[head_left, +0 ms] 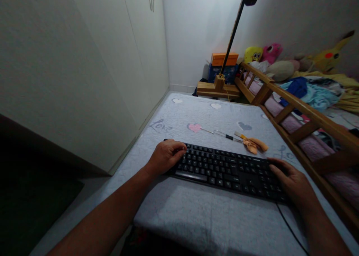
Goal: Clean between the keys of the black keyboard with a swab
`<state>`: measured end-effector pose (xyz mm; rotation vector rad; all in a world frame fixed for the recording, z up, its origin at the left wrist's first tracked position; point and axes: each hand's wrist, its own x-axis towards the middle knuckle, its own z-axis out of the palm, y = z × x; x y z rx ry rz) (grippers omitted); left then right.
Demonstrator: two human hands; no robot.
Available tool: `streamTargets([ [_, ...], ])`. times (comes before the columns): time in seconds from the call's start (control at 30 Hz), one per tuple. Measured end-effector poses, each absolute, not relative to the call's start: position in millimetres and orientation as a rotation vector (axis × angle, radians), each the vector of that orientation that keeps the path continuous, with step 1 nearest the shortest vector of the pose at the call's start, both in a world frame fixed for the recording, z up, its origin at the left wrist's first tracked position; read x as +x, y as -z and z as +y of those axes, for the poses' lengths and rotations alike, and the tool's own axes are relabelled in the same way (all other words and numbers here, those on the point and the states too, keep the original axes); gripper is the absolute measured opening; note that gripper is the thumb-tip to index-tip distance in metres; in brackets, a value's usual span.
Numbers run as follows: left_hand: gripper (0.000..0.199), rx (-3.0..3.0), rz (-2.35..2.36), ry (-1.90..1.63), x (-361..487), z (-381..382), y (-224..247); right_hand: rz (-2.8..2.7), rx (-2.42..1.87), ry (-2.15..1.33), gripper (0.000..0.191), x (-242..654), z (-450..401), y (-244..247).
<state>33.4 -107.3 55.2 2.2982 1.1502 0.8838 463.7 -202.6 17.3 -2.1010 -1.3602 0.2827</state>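
A black computer keyboard [221,170] lies on the pale quilted bed cover, keys facing up. My left hand [167,156] grips its left end, with the thumb over the keys at the edge. At the opposite end my right hand [291,179] is closed around the short side, its fingertips partly hidden. Beyond the keyboard lie a thin screwdriver [229,137] with a black-and-clear handle, a small brush [239,135] and a crumpled orange cloth [254,144]. The keyboard's cable [291,228] trails toward me on the right.
A tall white wardrobe [112,61] borders the left side. On the right, a wooden bed rail [297,102] runs alongside, with clothes [308,91] and plush toys behind it. A wooden stand [218,87] with a dark pole and an orange box [224,59] are at the back.
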Motion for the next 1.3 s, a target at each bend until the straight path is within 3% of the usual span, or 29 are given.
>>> streamTargets([
  [1.3,0.01,2.237,1.156,-0.904,31.7,-106.2,-53.4,-1.36,-2.102,-0.3,0.049,469.4,-200.9,-13.0],
])
